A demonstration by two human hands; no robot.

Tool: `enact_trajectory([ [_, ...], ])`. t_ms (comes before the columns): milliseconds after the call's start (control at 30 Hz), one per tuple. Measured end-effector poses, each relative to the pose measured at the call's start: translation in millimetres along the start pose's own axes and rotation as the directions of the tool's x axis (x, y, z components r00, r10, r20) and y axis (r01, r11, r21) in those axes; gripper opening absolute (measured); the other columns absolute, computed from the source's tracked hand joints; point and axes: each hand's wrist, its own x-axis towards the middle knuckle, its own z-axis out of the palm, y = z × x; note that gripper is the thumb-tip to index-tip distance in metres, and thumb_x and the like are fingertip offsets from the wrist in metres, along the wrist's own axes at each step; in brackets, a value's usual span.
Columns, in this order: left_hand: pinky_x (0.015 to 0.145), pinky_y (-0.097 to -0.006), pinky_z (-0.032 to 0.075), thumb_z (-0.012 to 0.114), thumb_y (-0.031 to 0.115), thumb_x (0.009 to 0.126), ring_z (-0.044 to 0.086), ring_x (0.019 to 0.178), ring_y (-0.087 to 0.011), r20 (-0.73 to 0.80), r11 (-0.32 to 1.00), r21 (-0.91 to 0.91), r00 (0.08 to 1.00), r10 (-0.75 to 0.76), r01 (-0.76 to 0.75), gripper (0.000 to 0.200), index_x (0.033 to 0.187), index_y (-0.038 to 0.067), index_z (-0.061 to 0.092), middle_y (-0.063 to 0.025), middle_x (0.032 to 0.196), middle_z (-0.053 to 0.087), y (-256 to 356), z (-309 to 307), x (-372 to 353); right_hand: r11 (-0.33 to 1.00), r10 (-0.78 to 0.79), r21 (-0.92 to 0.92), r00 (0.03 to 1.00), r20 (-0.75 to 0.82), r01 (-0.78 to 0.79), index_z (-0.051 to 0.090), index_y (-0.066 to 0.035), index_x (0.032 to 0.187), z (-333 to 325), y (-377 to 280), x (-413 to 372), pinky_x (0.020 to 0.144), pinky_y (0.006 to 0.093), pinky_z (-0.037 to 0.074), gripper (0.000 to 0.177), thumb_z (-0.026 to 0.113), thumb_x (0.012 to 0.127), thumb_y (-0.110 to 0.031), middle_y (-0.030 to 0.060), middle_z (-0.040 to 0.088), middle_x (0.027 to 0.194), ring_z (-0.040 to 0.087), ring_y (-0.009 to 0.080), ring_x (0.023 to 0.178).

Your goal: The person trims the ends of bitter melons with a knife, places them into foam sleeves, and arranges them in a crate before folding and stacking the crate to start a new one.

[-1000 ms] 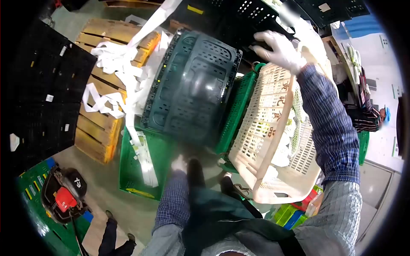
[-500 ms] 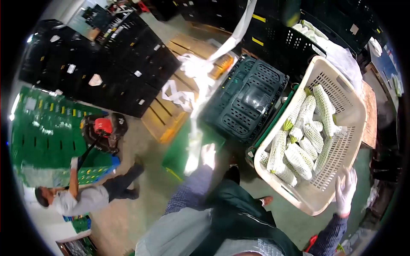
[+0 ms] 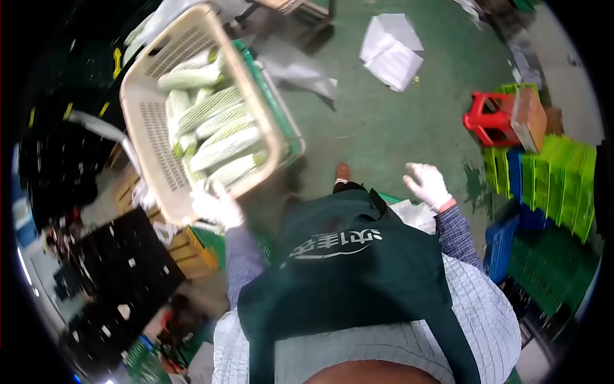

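A cream plastic basket (image 3: 137, 96) stands at the upper left, tilted in view. In it lie several long green gourds (image 3: 217, 121), each in a white foam net sleeve. My left hand (image 3: 217, 206), in a white glove, grips the basket's near rim, its fingertips reaching just inside beside the gourds. My right hand (image 3: 430, 185), gloved too, hangs in the air to the right with fingers apart and nothing in them. Under the basket a green crate (image 3: 291, 131) shows along its right side.
White sheets (image 3: 391, 54) lie on the green floor ahead. To the right are a red stool (image 3: 489, 118), stacked lime-green crates (image 3: 563, 182) and a blue crate (image 3: 502, 246). Black crates (image 3: 121, 275) and a wooden pallet (image 3: 192, 253) stand at the left.
My view has swung right, so the basket now appears at the left. My left hand has come onto the basket's rim; my right hand has left the rim.
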Motion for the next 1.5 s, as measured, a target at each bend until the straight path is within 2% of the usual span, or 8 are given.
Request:
enact_trajectory([
  [467,0.099,-0.0446,0.043,0.044,0.021,0.099,0.059,0.109,-0.0358,0.139,0.984,0.114,0.983,0.119,-0.135,0.034,0.117,0.002,0.066,-0.0172,0.114,0.067,-43,1,-12,0.909,0.343,0.204,0.93,0.133,-0.365,0.063,-0.004,0.12,14,98,9,0.088,0.0435,0.052,0.048,0.06,0.089,-0.04,0.0181,0.071,0.104,0.067,0.0348,0.097],
  [733,0.107,-0.0429,0.039,0.049,0.032,0.103,0.051,0.12,-0.0355,-0.008,0.892,0.194,0.91,-0.415,0.409,0.047,0.135,-0.002,0.047,-0.0233,0.134,0.052,24,-3,59,0.896,0.413,0.061,0.876,0.251,-0.44,0.06,-0.003,0.123,-8,222,110,0.082,0.041,0.055,0.049,0.068,0.087,-0.035,0.0175,0.072,0.099,0.069,0.0338,0.092],
  [767,0.108,-0.0423,0.038,0.052,0.032,0.102,0.051,0.123,-0.0334,0.076,0.751,0.085,0.747,-0.66,0.655,0.048,0.136,-0.002,0.046,-0.0231,0.136,0.05,65,4,90,0.898,0.406,0.04,0.86,0.309,-0.438,0.06,-0.004,0.121,-21,230,126,0.081,0.042,0.055,0.047,0.068,0.087,-0.036,0.0173,0.072,0.095,0.069,0.0349,0.09],
  [967,0.111,-0.0419,0.036,0.059,0.023,0.099,0.047,0.13,-0.0303,0.368,0.895,-0.286,0.902,-0.226,0.341,0.052,0.142,-0.002,0.042,-0.0215,0.138,0.049,200,83,167,0.862,0.419,0.215,0.884,0.207,-0.458,0.059,-0.005,0.127,-103,260,233,0.091,0.0434,0.052,0.049,0.063,0.091,-0.039,0.0201,0.069,0.111,0.065,0.0366,0.106],
  [1033,0.11,-0.0438,0.037,0.063,0.024,0.096,0.047,0.128,-0.0315,0.365,0.983,0.147,0.93,0.044,-0.105,0.054,0.14,-0.001,0.043,-0.0217,0.138,0.049,254,94,185,0.867,0.413,0.247,0.901,0.132,-0.433,0.059,-0.004,0.127,-124,278,256,0.093,0.0438,0.051,0.049,0.062,0.092,-0.038,0.0212,0.069,0.113,0.065,0.0381,0.107],
  [1300,0.107,-0.0495,0.039,0.071,0.032,0.091,0.046,0.127,-0.0355,-0.125,0.977,0.113,0.978,-0.164,0.179,0.066,0.138,-0.004,0.042,-0.0251,0.143,0.04,287,139,148,0.924,0.352,-0.009,0.839,0.414,-0.383,0.06,-0.001,0.123,-200,421,327,0.091,0.0434,0.052,0.05,0.062,0.091,-0.039,0.0213,0.07,0.108,0.066,0.0383,0.103],
  [1400,0.098,-0.0498,0.044,0.068,0.042,0.092,0.056,0.112,-0.0413,-0.007,0.815,0.456,0.917,-0.399,0.358,0.07,0.137,-0.006,0.044,-0.0264,0.123,0.058,259,118,128,0.977,0.208,-0.13,0.891,0.403,-0.169,0.061,0.001,0.123,-250,472,374,0.092,0.0418,0.052,0.048,0.064,0.091,-0.035,0.0226,0.069,0.112,0.066,0.0374,0.105],
  [1500,0.109,-0.047,0.037,0.074,0.045,0.086,0.043,0.133,-0.0412,0.278,0.75,0.258,0.696,-0.662,0.61,0.088,0.145,-0.007,0.035,-0.0299,0.147,0.04,234,105,109,0.922,0.265,-0.362,0.907,0.327,-0.138,0.059,0.002,0.126,-309,485,435,0.097,0.0443,0.048,0.053,0.06,0.092,-0.04,0.0238,0.067,0.117,0.061,0.0398,0.112],
])
